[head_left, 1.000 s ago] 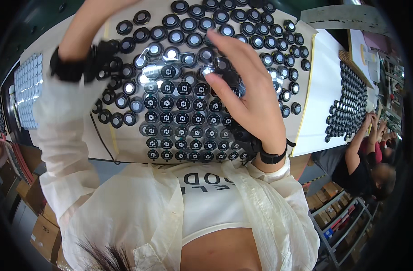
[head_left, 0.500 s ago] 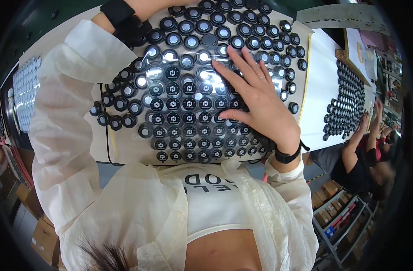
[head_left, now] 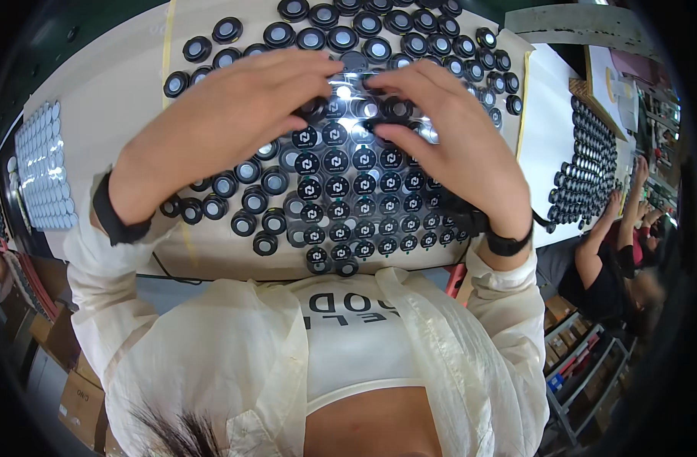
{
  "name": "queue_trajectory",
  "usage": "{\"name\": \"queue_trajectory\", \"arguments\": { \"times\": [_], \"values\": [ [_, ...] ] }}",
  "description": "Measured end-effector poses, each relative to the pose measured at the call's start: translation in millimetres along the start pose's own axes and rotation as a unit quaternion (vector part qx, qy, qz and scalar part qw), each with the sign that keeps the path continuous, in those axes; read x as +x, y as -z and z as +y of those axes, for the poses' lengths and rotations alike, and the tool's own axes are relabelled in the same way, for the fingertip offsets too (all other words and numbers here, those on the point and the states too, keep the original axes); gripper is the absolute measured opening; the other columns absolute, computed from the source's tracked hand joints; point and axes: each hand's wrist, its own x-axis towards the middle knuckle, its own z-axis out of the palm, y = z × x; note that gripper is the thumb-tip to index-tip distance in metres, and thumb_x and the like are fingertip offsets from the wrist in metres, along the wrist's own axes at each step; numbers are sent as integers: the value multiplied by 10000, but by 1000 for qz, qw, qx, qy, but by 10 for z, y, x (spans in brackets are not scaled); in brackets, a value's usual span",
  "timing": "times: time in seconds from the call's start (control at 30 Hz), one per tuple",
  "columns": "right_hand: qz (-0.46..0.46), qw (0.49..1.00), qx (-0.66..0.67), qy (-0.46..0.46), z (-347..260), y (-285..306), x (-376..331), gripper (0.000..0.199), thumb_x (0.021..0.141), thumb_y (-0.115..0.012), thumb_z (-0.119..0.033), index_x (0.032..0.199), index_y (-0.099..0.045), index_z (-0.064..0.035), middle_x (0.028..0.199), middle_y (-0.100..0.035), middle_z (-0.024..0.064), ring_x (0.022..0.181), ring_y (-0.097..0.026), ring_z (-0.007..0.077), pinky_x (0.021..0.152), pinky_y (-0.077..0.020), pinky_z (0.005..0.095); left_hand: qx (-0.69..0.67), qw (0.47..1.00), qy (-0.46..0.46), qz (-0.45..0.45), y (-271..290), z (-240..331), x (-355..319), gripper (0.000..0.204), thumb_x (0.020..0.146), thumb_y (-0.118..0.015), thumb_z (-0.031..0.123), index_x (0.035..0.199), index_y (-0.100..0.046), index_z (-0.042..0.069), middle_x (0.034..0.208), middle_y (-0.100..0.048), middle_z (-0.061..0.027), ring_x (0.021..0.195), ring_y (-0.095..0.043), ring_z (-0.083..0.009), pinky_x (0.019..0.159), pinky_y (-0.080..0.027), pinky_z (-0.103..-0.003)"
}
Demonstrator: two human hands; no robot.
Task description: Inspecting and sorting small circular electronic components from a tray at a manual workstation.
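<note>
A clear plastic sheet (head_left: 350, 196) bearing rows of round black stickers with white marks lies in front of me. Under and around it are many round black pieces with pale grey centres (head_left: 277, 35). My left hand (head_left: 261, 91) reaches over from the left, fingers stretched and thumb apart, its fingertips by the sheet's far edge. Opposite it, my right hand (head_left: 455, 129) has bent fingers, with thumb and forefinger apart over the sheet's far part. Glare and the hands hide some pieces there; whether either hand pinches the film's edge is unclear.
A block of pale blue-white discs (head_left: 45, 167) stands at the far left. On the right, another table holds more black pieces (head_left: 584, 164), with a co-worker (head_left: 600, 259) beside it. A yellow tape line (head_left: 525, 107) marks the board's right side. Cardboard boxes (head_left: 81, 404) sit lower left.
My left hand has come back from beyond the far pieces to the sheet's far edge. My right hand, flat before, is now bent. The sheet has shifted right, uncovering pieces on its left.
</note>
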Motion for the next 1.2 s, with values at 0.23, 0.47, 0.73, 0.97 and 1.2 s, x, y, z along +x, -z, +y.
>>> {"name": "queue_trajectory", "arguments": {
  "times": [0.23, 0.47, 0.73, 0.97, 1.2],
  "values": [
    [28, 999, 36, 13, -79, -379, 306, 193, 808, -716, -26, 970, -620, 16, 912, -633, 142, 818, -656, 296, 755, -526, 372, 4, 999, 38, -4, -104, 26, -134, 329, 842, -685, 74, 1152, -582, 32, 1439, -509, -99, 1308, -501, -305, 1038, -467, -415],
    [25, 1000, 19, 1, -99, -398, 399, 153, 795, -721, -19, 905, -626, 31, 840, -652, 163, 761, -665, 311, 700, -520, 380, 16, 999, 35, 27, -229, -13, -191, 383, 845, -686, 70, 1204, -567, 10, 1446, -505, -103, 1253, -554, -306, 962, -524, -400],
    [15, 999, 29, -13, -66, -377, 419, 90, 787, -712, -8, 844, -657, 34, 772, -671, 155, 719, -676, 282, 676, -526, 362, 19, 999, 17, 30, -212, -17, -178, 376, 837, -694, 63, 1187, -569, 9, 1427, -524, -108, 1246, -561, -307, 951, -536, -400],
    [-90, 989, 93, -77, -267, -167, 375, 95, 775, -726, -14, 844, -670, 20, 766, -682, 147, 703, -685, 243, 673, -536, 318, 0, 999, 31, 19, -230, -7, -173, 367, 837, -695, 68, 1180, -570, 23, 1419, -528, -117, 1267, -542, -312, 984, -516, -412],
    [68, 973, 208, -67, -500, 87, 38, 157, 807, -733, 16, 947, -661, 5, 806, -675, 75, 746, -661, 165, 727, -530, 277, -107, 993, 4, 55, -133, -72, -165, 426, 819, -720, 64, 1227, -596, 53, 1439, -513, -112, 1256, -553, -316, 1014, -476, -410]
  ]
}}
